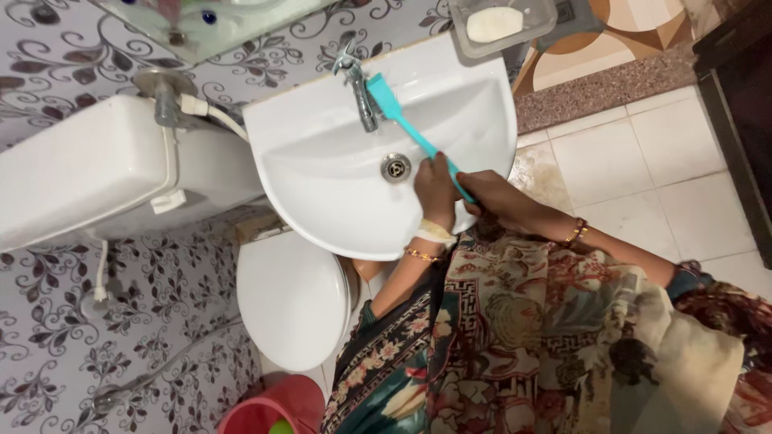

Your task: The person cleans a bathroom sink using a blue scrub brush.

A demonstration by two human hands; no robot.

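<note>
A teal long-handled brush [396,112] reaches across the white washbasin [322,173], its head against the metal tap [360,84]. My left hand [435,191] is closed around the middle of the handle, over the basin's near side, just right of the drain [395,167]. My right hand [492,195] grips the handle's lower end at the basin's rim. Both wrists carry gold bangles.
A clear soap dish [503,24] with a white bar sits at the basin's top corner. A white cistern [80,169] and closed toilet lid [293,297] lie to the left. A red bucket [269,406] stands below. Pale floor tiles [643,161] and a dark door [744,120] are at right.
</note>
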